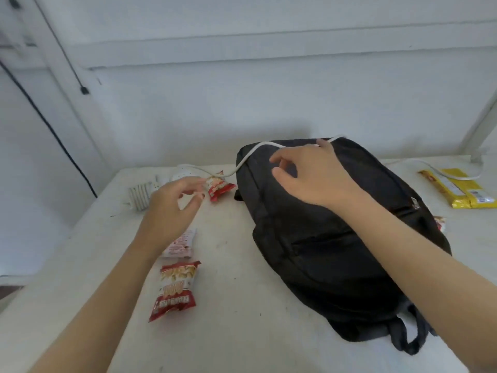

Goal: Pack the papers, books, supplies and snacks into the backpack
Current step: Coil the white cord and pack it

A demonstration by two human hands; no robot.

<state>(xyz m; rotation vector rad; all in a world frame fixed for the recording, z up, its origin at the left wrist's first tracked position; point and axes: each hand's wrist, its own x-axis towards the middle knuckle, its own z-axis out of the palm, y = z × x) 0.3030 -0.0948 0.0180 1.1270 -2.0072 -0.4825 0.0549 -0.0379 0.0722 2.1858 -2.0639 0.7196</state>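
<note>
A black backpack [330, 238] lies flat on the white table [228, 332], its zips shut as far as I can see. My right hand [309, 176] hovers over its upper part, fingers loosely spread, holding nothing. My left hand [172, 205] hangs above the table to the backpack's left, fingers relaxed, close to a small red snack pack [219, 187]. A larger red snack bag [174, 289] lies nearer me. A pale snack pack [181, 244] sits partly under my left wrist. Yellow packets [462, 188] lie at the far right.
A white cable [255, 149] runs over the backpack's top from a white power strip [139, 195] at the back left and on toward the yellow packets. Another small wrapper [441, 223] peeks out at the backpack's right side. A wall stands close behind the table.
</note>
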